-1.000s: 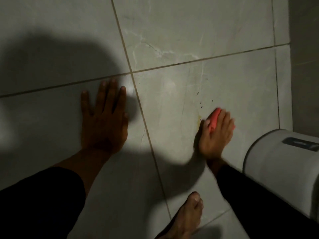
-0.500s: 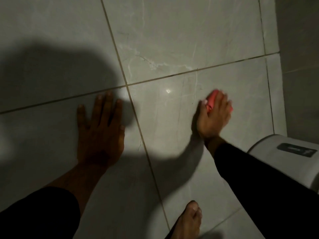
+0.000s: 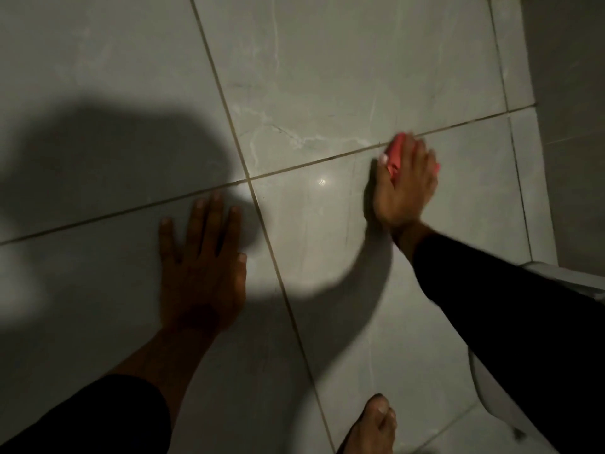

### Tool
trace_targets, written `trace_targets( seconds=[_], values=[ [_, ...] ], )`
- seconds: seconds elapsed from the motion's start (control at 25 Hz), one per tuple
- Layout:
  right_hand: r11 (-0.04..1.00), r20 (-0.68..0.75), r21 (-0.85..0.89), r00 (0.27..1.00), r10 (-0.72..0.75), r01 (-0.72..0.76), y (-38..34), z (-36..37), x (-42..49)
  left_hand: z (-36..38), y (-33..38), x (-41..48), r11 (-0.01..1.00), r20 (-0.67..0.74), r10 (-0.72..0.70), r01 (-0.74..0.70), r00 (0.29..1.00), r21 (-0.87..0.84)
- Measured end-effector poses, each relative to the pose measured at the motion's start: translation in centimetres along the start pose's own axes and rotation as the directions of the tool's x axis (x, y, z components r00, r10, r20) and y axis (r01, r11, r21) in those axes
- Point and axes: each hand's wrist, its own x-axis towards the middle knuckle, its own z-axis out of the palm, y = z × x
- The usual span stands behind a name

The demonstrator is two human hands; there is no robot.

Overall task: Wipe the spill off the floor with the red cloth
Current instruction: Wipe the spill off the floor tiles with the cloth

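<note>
My right hand (image 3: 407, 183) presses the red cloth (image 3: 396, 154) flat against the grey floor tile (image 3: 311, 244), right at a grout line at the upper right. Only the cloth's edge shows past my thumb and fingers. My left hand (image 3: 203, 270) lies flat on the floor to the left, fingers spread, holding nothing. No dark specks or yellow stain of the spill show on the tile near the cloth.
A white round container (image 3: 576, 283) sits at the right edge, partly behind my right sleeve. A grey wall (image 3: 573, 93) rises along the right side. My bare foot (image 3: 370, 427) stands at the bottom centre. Shadow covers the left tiles.
My right hand has pushed the red cloth forward, away from me, up to the grout line, over where dark specks and a yellow stain showed. My left hand stays planted.
</note>
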Motion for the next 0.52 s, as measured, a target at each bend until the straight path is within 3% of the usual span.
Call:
trace_targets(
  seconds=[0.08,0.12,0.2,0.28,0.36,0.44,0.48,0.52],
  values=[
    [0.959,-0.037,-0.029,0.958,-0.284,0.283,-6.2,1.7,0.7,0.2,-0.1,-0.1,1.000,0.002,0.010,-0.011,1.000,0.016],
    [0.889,-0.011,-0.036,0.890,-0.457,0.456,-7.8,2.6,-1.5,0.3,-0.1,0.0,1.000,-0.007,0.008,-0.008,1.000,0.017],
    [0.760,0.120,-0.025,0.757,-0.643,0.649,-6.3,2.9,-8.5,0.2,-0.1,-0.1,1.000,-0.018,-0.008,0.008,1.000,0.009],
    [0.761,0.167,-0.001,0.750,-0.640,0.649,-1.3,1.4,-11.4,0.2,-0.2,-0.1,1.000,-0.027,-0.006,0.007,1.000,0.013],
    [0.883,0.126,0.003,0.876,-0.466,0.469,0.7,0.4,-7.6,0.3,-0.1,0.0,1.000,-0.043,0.007,-0.007,0.999,0.019],
    [0.971,0.015,0.037,0.971,-0.238,0.238,-3.6,0.4,-1.0,0.6,-0.1,0.0,1.000,-0.052,0.011,-0.010,0.999,0.013],
    [0.971,0.001,0.050,0.972,-0.236,0.236,-7.2,0.4,1.2,0.7,-0.1,0.0,1.000,-0.052,0.011,-0.010,0.999,0.021],
    [0.941,-0.041,0.038,0.941,-0.335,0.336,-10.6,1.1,1.7,0.8,0.0,0.0,1.000,-0.054,0.012,-0.010,0.998,0.030]
  ],
)
